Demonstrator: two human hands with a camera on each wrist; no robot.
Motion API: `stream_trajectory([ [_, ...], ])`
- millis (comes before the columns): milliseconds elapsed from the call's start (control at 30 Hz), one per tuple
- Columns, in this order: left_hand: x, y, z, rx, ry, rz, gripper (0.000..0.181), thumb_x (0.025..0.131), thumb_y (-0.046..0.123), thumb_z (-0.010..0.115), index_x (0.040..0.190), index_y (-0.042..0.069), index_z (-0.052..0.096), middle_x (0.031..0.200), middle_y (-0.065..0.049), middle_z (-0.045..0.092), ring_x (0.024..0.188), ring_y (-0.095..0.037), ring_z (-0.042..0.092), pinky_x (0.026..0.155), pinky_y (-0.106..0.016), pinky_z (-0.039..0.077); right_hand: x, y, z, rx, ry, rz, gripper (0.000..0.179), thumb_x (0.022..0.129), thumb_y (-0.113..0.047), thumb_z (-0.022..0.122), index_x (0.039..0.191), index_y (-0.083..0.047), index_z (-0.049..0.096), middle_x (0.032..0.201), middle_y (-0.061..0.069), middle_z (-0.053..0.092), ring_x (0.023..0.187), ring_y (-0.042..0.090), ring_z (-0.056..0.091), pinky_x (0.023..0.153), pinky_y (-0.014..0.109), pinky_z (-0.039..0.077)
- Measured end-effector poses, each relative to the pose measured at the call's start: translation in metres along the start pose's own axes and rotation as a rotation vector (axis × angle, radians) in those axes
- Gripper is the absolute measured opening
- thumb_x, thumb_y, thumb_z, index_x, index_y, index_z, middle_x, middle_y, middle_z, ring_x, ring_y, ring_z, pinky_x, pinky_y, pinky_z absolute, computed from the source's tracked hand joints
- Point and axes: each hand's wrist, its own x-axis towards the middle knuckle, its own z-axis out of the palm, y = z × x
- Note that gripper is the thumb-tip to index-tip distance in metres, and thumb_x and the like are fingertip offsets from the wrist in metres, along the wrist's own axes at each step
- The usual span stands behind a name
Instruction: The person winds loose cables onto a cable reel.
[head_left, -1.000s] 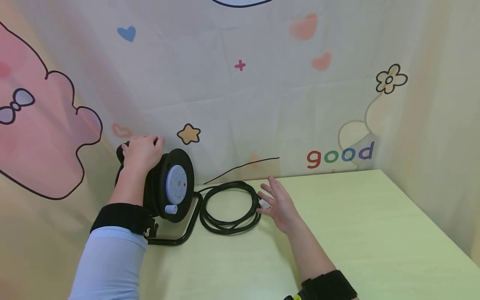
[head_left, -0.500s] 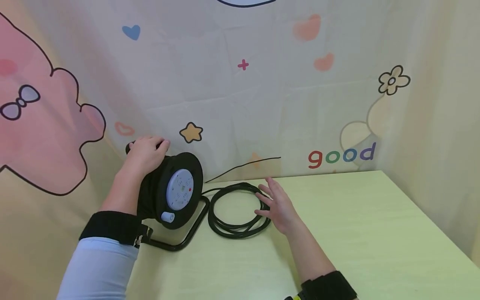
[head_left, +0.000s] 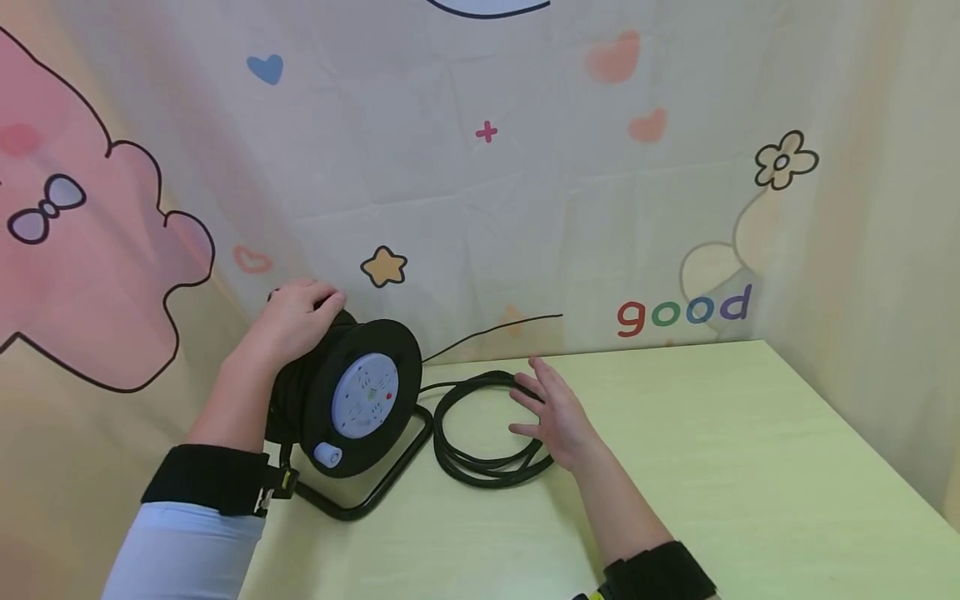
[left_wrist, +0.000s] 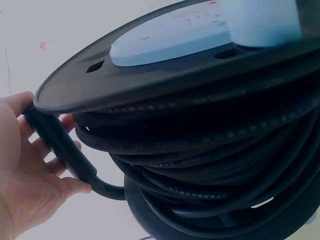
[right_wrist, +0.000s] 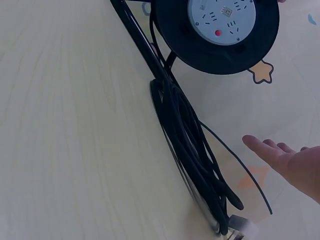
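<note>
A black cable reel with a pale round socket panel stands on a bent tube frame at the table's left. My left hand grips its top handle; the left wrist view shows fingers around the black handle and cable wound thickly on the drum. A loose coil of black cable lies right of the reel. My right hand, fingers spread, hovers at the coil's right side, holding nothing. In the right wrist view, a pale plug sits at the coil's end.
The pale green table reaches back to a printed cloth that hangs as a backdrop. A small light crank knob sticks out from the reel's face.
The reel has turned so its socket panel faces more toward me, and it has shifted right and nearer. The coil has slid right with it. My right hand has hardly moved.
</note>
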Motion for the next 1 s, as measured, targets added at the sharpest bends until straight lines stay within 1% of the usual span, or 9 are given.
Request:
stream_trajectory([
  [200, -0.007, 0.005, 0.0, -0.023, 0.003, 0.046, 0.04, 0.102, 0.036, 0.04, 0.115, 0.007, 0.064, 0.115, -0.014, 0.056, 0.11, -0.033, 0.043, 0.096, -0.055, 0.035, -0.001, 0.0, -0.001, -0.003, 0.0, 0.003, 0.068, 0.098, -0.051, 0.045, 0.151, -0.018, 0.017, 0.148, 0.013, 0.028, 0.128, 0.027, 0.036, 0.093, 0.063, 0.037],
  [300, -0.007, 0.007, 0.0, -0.037, -0.002, 0.029, 0.041, 0.102, 0.039, 0.039, 0.112, 0.009, 0.066, 0.115, -0.013, 0.057, 0.11, -0.032, 0.044, 0.095, -0.055, 0.036, -0.002, 0.0, -0.002, 0.001, -0.005, 0.004, 0.067, 0.099, -0.05, 0.044, 0.151, -0.018, 0.017, 0.148, 0.013, 0.028, 0.129, 0.027, 0.035, 0.094, 0.064, 0.034],
  [433, -0.005, 0.013, 0.0, -0.061, -0.022, -0.081, 0.053, 0.101, 0.051, 0.034, 0.092, 0.008, 0.063, 0.1, -0.014, 0.057, 0.099, -0.03, 0.048, 0.083, -0.049, 0.041, -0.005, -0.003, -0.002, 0.02, -0.02, -0.004, 0.067, 0.099, -0.05, 0.044, 0.151, -0.018, 0.017, 0.149, 0.013, 0.028, 0.13, 0.027, 0.034, 0.096, 0.066, 0.031],
  [500, -0.004, 0.018, -0.002, -0.056, -0.037, -0.146, 0.06, 0.099, 0.057, 0.03, 0.091, 0.006, 0.061, 0.1, -0.017, 0.057, 0.098, -0.032, 0.05, 0.082, -0.049, 0.042, -0.006, -0.005, -0.002, 0.027, -0.025, -0.012, 0.067, 0.098, -0.051, 0.046, 0.15, -0.018, 0.019, 0.148, 0.013, 0.028, 0.13, 0.027, 0.034, 0.096, 0.066, 0.031],
  [667, 0.003, 0.035, -0.009, 0.05, -0.082, -0.32, 0.087, 0.093, 0.071, 0.021, 0.125, -0.002, 0.053, 0.129, -0.027, 0.049, 0.112, -0.041, 0.045, 0.091, -0.057, 0.04, -0.008, -0.01, -0.003, 0.03, -0.043, -0.037, 0.068, 0.099, -0.05, 0.045, 0.15, -0.015, 0.017, 0.149, 0.015, 0.027, 0.13, 0.029, 0.033, 0.096, 0.064, 0.033],
  [800, 0.01, 0.044, -0.013, 0.14, -0.157, -0.422, 0.09, 0.093, 0.068, 0.02, 0.134, -0.009, 0.043, 0.138, -0.036, 0.034, 0.117, -0.048, 0.038, 0.092, -0.06, 0.039, -0.007, -0.012, -0.004, 0.028, -0.051, -0.039, 0.068, 0.1, -0.049, 0.042, 0.151, -0.014, 0.015, 0.149, 0.015, 0.025, 0.131, 0.028, 0.032, 0.095, 0.063, 0.034],
  [867, 0.014, 0.046, -0.013, 0.174, -0.204, -0.416, 0.08, 0.098, 0.057, 0.021, 0.136, -0.011, 0.04, 0.14, -0.039, 0.026, 0.12, -0.054, 0.032, 0.097, -0.062, 0.032, -0.006, -0.011, -0.005, 0.027, -0.047, -0.035, 0.067, 0.1, -0.049, 0.042, 0.15, -0.015, 0.016, 0.149, 0.015, 0.026, 0.131, 0.028, 0.033, 0.095, 0.063, 0.035],
  [933, 0.017, 0.046, -0.01, 0.236, -0.243, -0.359, 0.065, 0.101, 0.04, 0.022, 0.134, -0.011, 0.042, 0.139, -0.04, 0.027, 0.121, -0.059, 0.025, 0.101, -0.066, 0.021, -0.005, -0.01, -0.006, 0.023, -0.041, -0.03, 0.066, 0.099, -0.05, 0.043, 0.15, -0.015, 0.017, 0.149, 0.014, 0.026, 0.131, 0.028, 0.033, 0.094, 0.063, 0.035],
  [1000, 0.019, 0.045, -0.006, 0.342, -0.272, -0.274, 0.05, 0.101, 0.026, 0.025, 0.128, -0.009, 0.049, 0.135, -0.039, 0.036, 0.118, -0.063, 0.025, 0.098, -0.071, 0.021, -0.004, -0.009, -0.006, 0.015, -0.037, -0.023, 0.068, 0.099, -0.051, 0.044, 0.15, -0.015, 0.017, 0.149, 0.014, 0.026, 0.13, 0.029, 0.033, 0.094, 0.064, 0.035],
])
